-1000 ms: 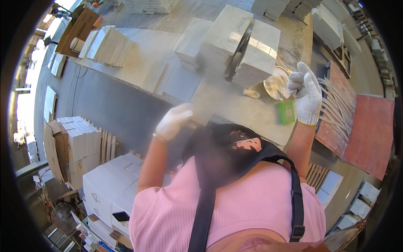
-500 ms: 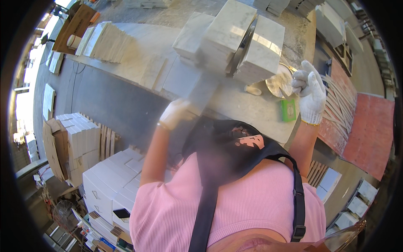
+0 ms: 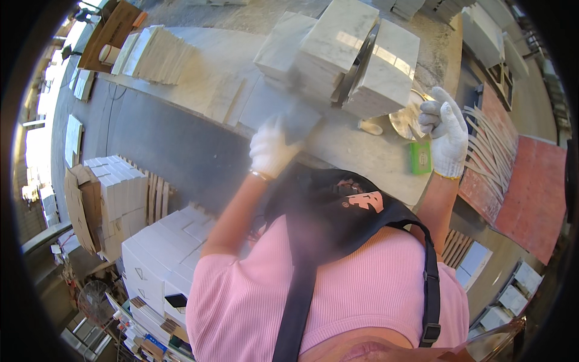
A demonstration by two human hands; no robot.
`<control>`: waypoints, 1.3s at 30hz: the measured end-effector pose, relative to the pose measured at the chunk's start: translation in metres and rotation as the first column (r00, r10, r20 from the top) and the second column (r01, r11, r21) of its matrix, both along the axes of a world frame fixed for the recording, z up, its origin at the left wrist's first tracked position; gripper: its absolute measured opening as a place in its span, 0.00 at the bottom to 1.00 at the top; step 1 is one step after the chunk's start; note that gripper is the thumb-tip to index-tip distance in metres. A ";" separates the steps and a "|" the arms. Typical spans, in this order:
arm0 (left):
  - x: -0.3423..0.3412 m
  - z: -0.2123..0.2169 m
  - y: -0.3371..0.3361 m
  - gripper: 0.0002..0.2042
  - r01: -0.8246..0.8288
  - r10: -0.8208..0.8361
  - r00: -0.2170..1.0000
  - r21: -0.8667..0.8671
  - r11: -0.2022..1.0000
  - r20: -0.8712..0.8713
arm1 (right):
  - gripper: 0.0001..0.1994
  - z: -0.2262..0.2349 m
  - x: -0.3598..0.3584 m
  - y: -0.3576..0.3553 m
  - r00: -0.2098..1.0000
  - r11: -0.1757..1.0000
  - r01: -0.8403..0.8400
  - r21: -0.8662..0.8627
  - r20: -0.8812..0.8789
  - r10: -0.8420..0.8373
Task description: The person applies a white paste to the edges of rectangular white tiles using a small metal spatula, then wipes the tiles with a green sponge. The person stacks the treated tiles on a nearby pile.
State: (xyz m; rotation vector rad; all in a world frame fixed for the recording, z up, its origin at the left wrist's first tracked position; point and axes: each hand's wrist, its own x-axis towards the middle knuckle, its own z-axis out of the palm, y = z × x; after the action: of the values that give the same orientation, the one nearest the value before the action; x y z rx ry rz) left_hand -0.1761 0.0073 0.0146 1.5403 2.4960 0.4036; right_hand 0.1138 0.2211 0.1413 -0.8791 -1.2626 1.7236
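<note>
My left hand [image 3: 272, 146], in a white knit glove, is at the near-left edge of a flat grey-white stone tile [image 3: 304, 122] on the worktable. Its fingers curve over the tile and the thumb stands apart. A blur partly covers this spot. Raised at the right, my right hand [image 3: 447, 137] wears a similar glove, its fingers curled in and the index finger up. What it holds, if anything, is hidden. Close to it are a grey pointed blade [image 3: 415, 133], a round shallow pan [image 3: 405, 116] and a green box [image 3: 420, 158]. I cannot tell whether the blade is in the hand.
Tall stacks of veined marble tiles [image 3: 386, 66] stand across the worktable [image 3: 368, 163]. More tiles [image 3: 160, 57] lean at the far left. White boxes [image 3: 160, 253] with a phone [image 3: 176, 300] are at my lower left. A red board [image 3: 531, 196] and pale strips [image 3: 485, 151] lie to the right.
My left hand has moved away from me and to the right, from the tile's near corner farther over it. My right hand stays raised in nearly the same pose.
</note>
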 end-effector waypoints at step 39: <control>0.015 0.014 0.012 0.29 -0.033 -0.009 0.992 0.324 0.945 0.127 | 0.33 0.037 -0.061 -0.004 0.547 0.156 -0.793 0.589 0.801 -0.242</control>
State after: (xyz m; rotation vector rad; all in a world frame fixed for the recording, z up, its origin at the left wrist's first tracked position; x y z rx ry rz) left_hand -0.1608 0.0191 0.0285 1.5515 2.4314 0.9274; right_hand 0.0527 0.2171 0.1782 -0.4487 -2.8841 0.1938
